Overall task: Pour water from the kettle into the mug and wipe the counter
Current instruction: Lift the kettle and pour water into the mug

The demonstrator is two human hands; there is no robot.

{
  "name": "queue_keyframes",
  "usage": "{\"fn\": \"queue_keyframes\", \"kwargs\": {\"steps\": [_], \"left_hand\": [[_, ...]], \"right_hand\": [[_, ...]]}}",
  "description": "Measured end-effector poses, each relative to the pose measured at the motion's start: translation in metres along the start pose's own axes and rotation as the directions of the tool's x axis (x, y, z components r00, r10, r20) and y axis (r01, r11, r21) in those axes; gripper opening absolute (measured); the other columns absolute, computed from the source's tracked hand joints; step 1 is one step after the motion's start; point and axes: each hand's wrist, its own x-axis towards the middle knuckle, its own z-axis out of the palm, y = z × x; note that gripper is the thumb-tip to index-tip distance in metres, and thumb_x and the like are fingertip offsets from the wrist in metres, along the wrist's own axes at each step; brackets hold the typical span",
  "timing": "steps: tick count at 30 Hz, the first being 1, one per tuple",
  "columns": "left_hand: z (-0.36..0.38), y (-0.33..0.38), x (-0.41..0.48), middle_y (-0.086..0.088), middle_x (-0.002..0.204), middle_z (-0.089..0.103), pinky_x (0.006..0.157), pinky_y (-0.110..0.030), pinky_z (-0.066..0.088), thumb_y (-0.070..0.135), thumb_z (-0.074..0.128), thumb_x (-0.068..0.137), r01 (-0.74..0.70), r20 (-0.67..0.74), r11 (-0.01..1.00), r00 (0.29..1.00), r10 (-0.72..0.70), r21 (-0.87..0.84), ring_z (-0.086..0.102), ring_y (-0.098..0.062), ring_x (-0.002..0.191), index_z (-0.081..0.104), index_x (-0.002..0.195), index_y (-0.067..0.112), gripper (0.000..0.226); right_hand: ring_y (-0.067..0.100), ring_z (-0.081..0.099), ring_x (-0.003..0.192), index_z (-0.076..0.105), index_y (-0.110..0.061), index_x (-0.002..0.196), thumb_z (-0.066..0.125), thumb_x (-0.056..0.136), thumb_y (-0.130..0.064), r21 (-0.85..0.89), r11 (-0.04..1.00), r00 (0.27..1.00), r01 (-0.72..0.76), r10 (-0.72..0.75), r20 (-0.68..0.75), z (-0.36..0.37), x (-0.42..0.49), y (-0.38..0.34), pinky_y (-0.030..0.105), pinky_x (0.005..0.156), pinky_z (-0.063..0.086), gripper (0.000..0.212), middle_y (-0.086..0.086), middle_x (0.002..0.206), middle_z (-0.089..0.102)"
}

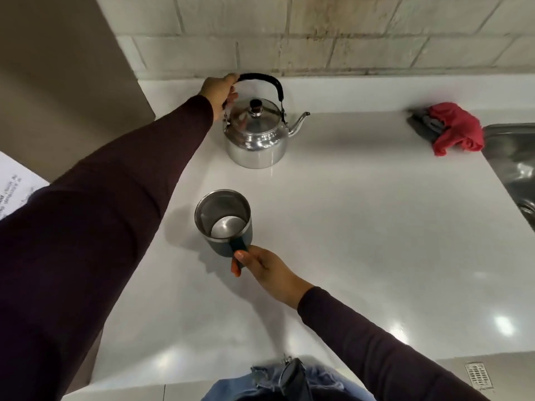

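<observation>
White glossy counter (362,227) fills most of the view, with its near edge running across at 6 o'clock, its left edge slanting up toward 10 o'clock beside a tan cabinet side (58,68), and a pale tiled wall (318,33) closing it off at 12 o'clock. A broad bare stretch lies from the centre out toward 4 o'clock, lit by ceiling reflections.

The steel kettle (254,137) stands upright on the counter at about 12 o'clock, near the back ledge, lid on, spout pointing toward 3 o'clock. The left hand (218,92) has its fingers curled around the left end of the kettle's black arched handle. The dark mug (224,219) with a bare metal inside stands upright just left of centre, well apart from the kettle and directly in front of it; it looks empty. The right hand (260,266) pinches the mug's handle, thumb on top and fingers closed beneath, at the mug's 5 o'clock side.

A red cloth (456,128) lies crumpled on a grey cloth (424,125) at 2 o'clock, right at the rim of a steel sink (515,169) that cuts in from the right edge at 3 o'clock. Nothing stands between kettle and mug. A printed sheet of paper (14,186) shows at 9 o'clock, partly behind the left sleeve.
</observation>
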Motion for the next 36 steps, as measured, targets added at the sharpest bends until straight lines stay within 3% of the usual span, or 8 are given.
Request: {"fn": "queue_keyframes", "kwargs": {"steps": [5, 9, 12, 15, 21, 26, 31, 36], "left_hand": [[-0.004, 0.011, -0.008, 0.002, 0.057, 0.046, 0.041, -0.013, 0.035, 0.040, 0.078, 0.070, -0.279, 0.166, 0.893, 0.958, 0.234, 0.352, 0.042, 0.001, 0.036, 0.062, 0.070, 0.017, 0.028], [-0.002, 0.014, -0.022, 0.003, 0.057, 0.042, 0.044, -0.010, 0.034, 0.032, 0.080, 0.072, -0.342, 0.217, 0.873, 0.935, 0.280, 0.348, 0.039, 0.001, 0.041, 0.057, 0.062, 0.019, 0.028], [-0.005, 0.018, -0.037, 0.006, 0.059, 0.057, 0.058, -0.013, 0.046, 0.023, 0.080, 0.072, -0.378, 0.146, 0.905, 0.924, 0.355, 0.193, 0.053, -0.001, 0.054, 0.066, 0.068, 0.016, 0.016], [-0.019, 0.033, -0.061, 0.020, 0.040, 0.057, 0.048, -0.009, 0.042, 0.019, 0.080, 0.074, -0.425, 0.037, 0.900, 0.905, 0.423, 0.100, 0.050, 0.008, 0.041, 0.065, 0.063, 0.017, 0.018], [-0.062, 0.078, -0.131, 0.008, 0.052, 0.052, 0.043, -0.012, 0.035, 0.036, 0.082, 0.065, -0.518, -0.136, 0.834, 0.827, 0.545, 0.191, 0.040, 0.004, 0.036, 0.063, 0.055, 0.027, 0.023], [-0.099, 0.090, -0.195, 0.017, 0.034, 0.045, 0.040, -0.012, 0.029, 0.041, 0.082, 0.061, -0.547, -0.221, 0.792, 0.765, 0.604, 0.272, 0.037, 0.001, 0.033, 0.057, 0.052, 0.026, 0.031], [-0.133, 0.082, -0.252, 0.014, 0.032, 0.039, 0.039, -0.018, 0.026, 0.049, 0.081, 0.058, -0.536, -0.302, 0.780, 0.723, 0.622, 0.324, 0.031, -0.003, 0.034, 0.060, 0.051, 0.023, 0.034], [-0.147, 0.072, -0.302, 0.016, 0.034, 0.046, 0.047, -0.016, 0.038, 0.049, 0.081, 0.057, -0.495, -0.368, 0.785, 0.697, 0.615, 0.373, 0.036, 0.000, 0.036, 0.067, 0.055, 0.022, 0.030]], "right_hand": [[0.007, 0.051, 0.081, 0.056, -0.015, 0.077, 0.037, 0.100, -0.033, -0.011, 1.000, 1.000, 0.012, -0.012, 0.007, -0.001, 0.000, -0.002, 0.003, 0.076, 0.038, 0.035, -0.002, 0.084, 0.057], [0.008, 0.051, 0.081, 0.056, -0.015, 0.077, 0.037, 0.101, -0.031, -0.023, 1.000, 1.000, 0.014, -0.014, 0.002, -0.001, -0.001, -0.003, 0.010, 0.078, 0.039, 0.034, 0.000, 0.084, 0.057], [0.002, 0.050, 0.077, 0.056, -0.013, 0.076, 0.038, 0.101, -0.029, -0.033, 0.999, 1.000, 0.022, -0.022, 0.003, -0.001, -0.001, -0.003, 0.003, 0.076, 0.036, 0.035, -0.002, 0.082, 0.056], [-0.008, 0.051, 0.071, 0.056, -0.012, 0.075, 0.038, 0.101, -0.028, -0.027, 0.999, 1.000, 0.026, -0.026, 0.000, -0.003, 0.000, -0.002, -0.001, 0.074, 0.036, 0.035, -0.005, 0.079, 0.055], [-0.007, 0.052, 0.072, 0.056, -0.011, 0.075, 0.038, 0.101, -0.026, -0.026, 0.998, 0.998, 0.059, -0.059, -0.012, -0.001, 0.002, 0.002, 0.001, 0.078, 0.037, 0.035, -0.010, 0.075, 0.056], [0.006, 0.053, 0.077, 0.056, -0.012, 0.074, 0.036, 0.101, -0.025, -0.060, 0.991, 0.992, 0.121, -0.122, -0.023, 0.001, 0.004, 0.006, 0.007, 0.077, 0.040, 0.037, -0.001, 0.077, 0.058], [0.007, 0.052, 0.074, 0.055, -0.011, 0.072, 0.034, 0.101, -0.024, -0.072, 0.985, 0.987, 0.156, -0.158, -0.025, 0.002, 0.006, 0.009, 0.012, 0.076, 0.039, 0.038, -0.003, 0.075, 0.058], [0.019, 0.054, 0.078, 0.053, -0.007, 0.072, 0.034, 0.102, -0.021, -0.044, 0.982, 0.982, 0.184, -0.185, -0.031, 0.002, 0.005, 0.006, 0.025, 0.080, 0.041, 0.038, 0.009, 0.076, 0.059]]}}
